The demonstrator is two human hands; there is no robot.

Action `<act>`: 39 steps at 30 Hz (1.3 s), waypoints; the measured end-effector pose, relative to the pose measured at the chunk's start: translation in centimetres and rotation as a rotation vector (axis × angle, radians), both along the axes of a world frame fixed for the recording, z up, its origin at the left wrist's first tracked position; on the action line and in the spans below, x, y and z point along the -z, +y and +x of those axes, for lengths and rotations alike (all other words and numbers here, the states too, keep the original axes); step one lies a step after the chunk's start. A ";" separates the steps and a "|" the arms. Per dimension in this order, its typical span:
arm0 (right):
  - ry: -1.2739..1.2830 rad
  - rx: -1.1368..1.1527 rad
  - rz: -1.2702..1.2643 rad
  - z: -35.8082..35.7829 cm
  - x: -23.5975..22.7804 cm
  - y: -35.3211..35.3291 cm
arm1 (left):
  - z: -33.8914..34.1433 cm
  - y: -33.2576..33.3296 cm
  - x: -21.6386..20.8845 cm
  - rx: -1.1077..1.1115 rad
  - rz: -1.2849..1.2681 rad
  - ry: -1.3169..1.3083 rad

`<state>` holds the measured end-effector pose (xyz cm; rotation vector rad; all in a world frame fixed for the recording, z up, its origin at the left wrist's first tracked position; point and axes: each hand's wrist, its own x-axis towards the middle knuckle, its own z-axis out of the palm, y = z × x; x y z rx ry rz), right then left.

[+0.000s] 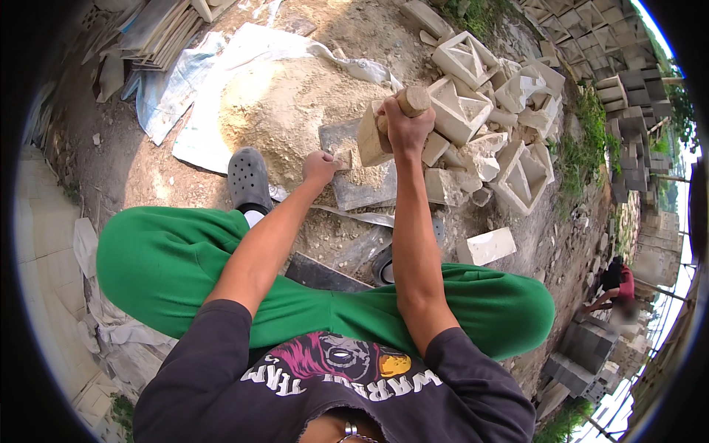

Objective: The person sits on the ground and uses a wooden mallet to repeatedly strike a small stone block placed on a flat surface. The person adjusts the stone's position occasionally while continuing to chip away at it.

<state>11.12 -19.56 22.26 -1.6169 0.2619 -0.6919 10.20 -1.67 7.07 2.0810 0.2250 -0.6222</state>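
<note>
My right hand is closed round a thick wooden mallet, whose round end sticks out above the fist. Just left of that fist is a pale, flat-sided block; whether it belongs to the mallet I cannot tell. My left hand pinches a small pale chunk over a grey slab. Crumbs and dust lie on the slab. Around it spreads a heap of pale rubble on a white sheet.
Broken pale hollow blocks are piled at the right, beside a loose block. Stacked thin boards stand far left. A grey clog rests on the sheet's edge. Another person bends at the far right near grey blocks.
</note>
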 end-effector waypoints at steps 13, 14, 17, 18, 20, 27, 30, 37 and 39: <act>-0.016 0.061 0.081 0.3 -2.6 -0.2 | 0.0 1.3 1.3 0.014 -0.025 -0.020; -0.004 0.078 0.062 0.2 -2.6 -0.2 | 0.0 1.3 1.4 0.011 -0.024 -0.003; 0.031 0.108 0.054 0.1 -0.9 0.4 | 0.2 0.7 0.8 0.016 -0.023 0.031; 0.044 0.119 0.082 -0.2 1.8 0.5 | 0.3 0.2 0.2 0.038 -0.025 0.035; 0.059 0.093 0.194 -0.3 3.9 0.3 | 0.7 0.2 -0.3 0.050 -0.034 0.043; 0.023 0.041 0.148 0.1 -0.2 -0.4 | 0.3 0.8 0.2 0.029 -0.094 0.046; -0.006 0.053 0.073 0.3 -2.4 -0.5 | 0.4 1.1 0.5 0.018 -0.085 0.059; 0.104 0.044 0.085 0.1 4.8 0.2 | 0.1 0.5 -0.2 0.052 -0.037 0.044; 0.117 0.036 0.102 0.2 4.4 -0.1 | 0.2 0.6 -0.2 0.048 -0.030 0.077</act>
